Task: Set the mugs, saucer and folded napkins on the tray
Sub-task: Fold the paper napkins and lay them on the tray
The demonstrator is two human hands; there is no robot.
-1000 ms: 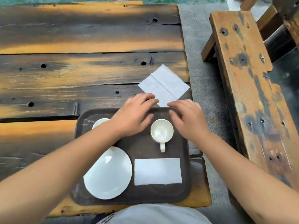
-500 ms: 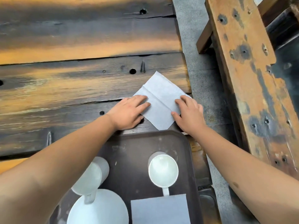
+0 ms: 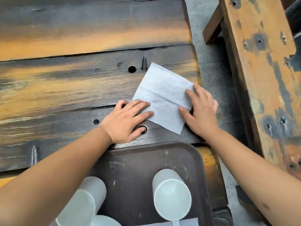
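Note:
A white paper napkin (image 3: 162, 95) lies unfolded, with a crease across it, on the dark wooden table beyond the tray. My left hand (image 3: 125, 121) lies flat with its fingertips on the napkin's left corner. My right hand (image 3: 200, 111) presses flat on its right corner. Nearer me sits the dark brown tray (image 3: 138, 168). On it stand two white mugs, one at the left (image 3: 83, 204) and one at the right (image 3: 171, 198). The saucer's edge (image 3: 104, 221) and a folded napkin's edge (image 3: 184, 223) show at the bottom.
The plank table (image 3: 73, 88) has holes and cracks, and its right edge runs just past the napkin. A worn orange wooden bench (image 3: 260, 70) stands to the right across a strip of grey floor (image 3: 210, 66).
The view has tilted forward and closer, so the tray has slid down the frame. Both hands went from over the tray to the loose napkin and now spread out at its two side corners.

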